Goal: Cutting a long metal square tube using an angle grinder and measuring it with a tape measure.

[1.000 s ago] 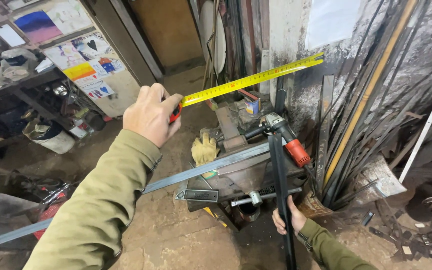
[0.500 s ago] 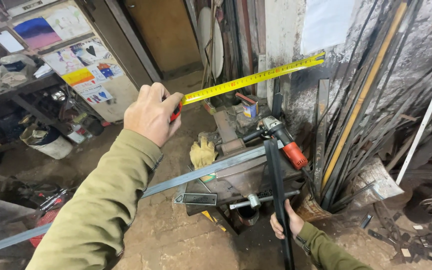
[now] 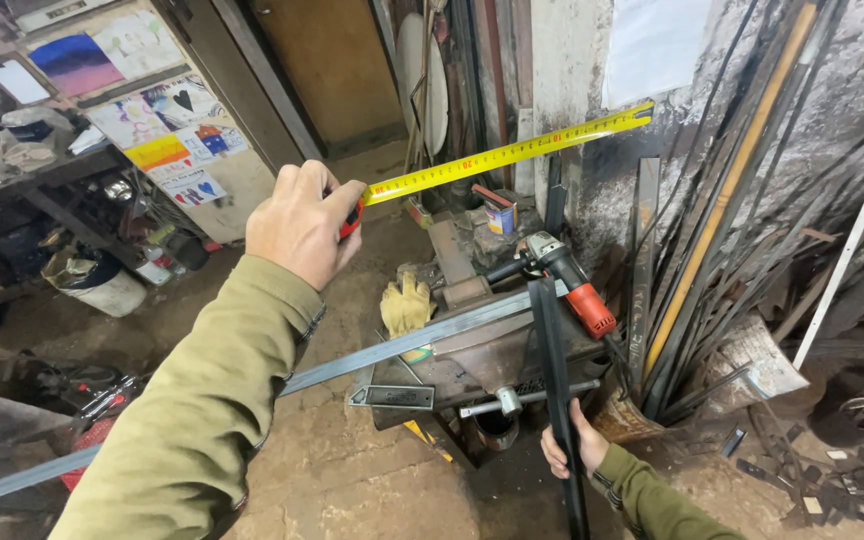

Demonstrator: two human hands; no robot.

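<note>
Here, a tape is stretched to the wall while a dark steel bar stands upright

Largest first: the rough plastered wall [image 3: 592, 150] takes the tip of the yellow tape measure [image 3: 512, 152], whose blade runs level from the raised left hand [image 3: 297, 222], likely so a span can be read off in the air; that hand is closed round the red case, thumb side toward the blade. A long grey flat bar [image 3: 392, 345] lies slanted across the metal workbench [image 3: 492, 350], resting there as its support. The dark steel bar [image 3: 552, 380] stands upright at the bench front, right hand [image 3: 574, 448] wrapped round it low down to steady it. Red-handled angle grinder [image 3: 562, 275] lies on the bench, yellow work glove [image 3: 407, 305] beside it, both apart from the hands
</note>
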